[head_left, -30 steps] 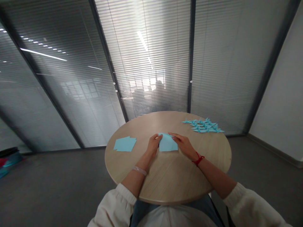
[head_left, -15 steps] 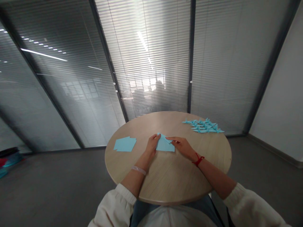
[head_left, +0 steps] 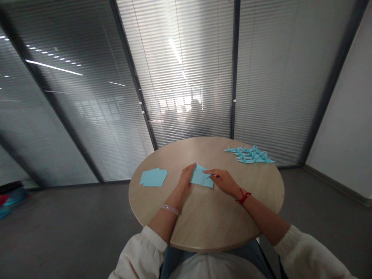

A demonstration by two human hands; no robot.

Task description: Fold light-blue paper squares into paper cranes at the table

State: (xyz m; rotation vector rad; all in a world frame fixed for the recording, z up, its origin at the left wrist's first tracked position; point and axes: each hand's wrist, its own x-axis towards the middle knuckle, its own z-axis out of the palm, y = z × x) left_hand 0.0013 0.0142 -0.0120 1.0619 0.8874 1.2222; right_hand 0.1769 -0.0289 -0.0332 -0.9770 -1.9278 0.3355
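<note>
A sheet of pale blue origami paper, folded into a lopsided diamond with one point toward the top and a narrow flap at its right, lies flat near the middle of a round wooden table.

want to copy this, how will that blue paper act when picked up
Probably light and floppy: the folded blue origami paper looks thin. It likely creases easily, given the sharp folds of the paper cranes nearby.
</note>
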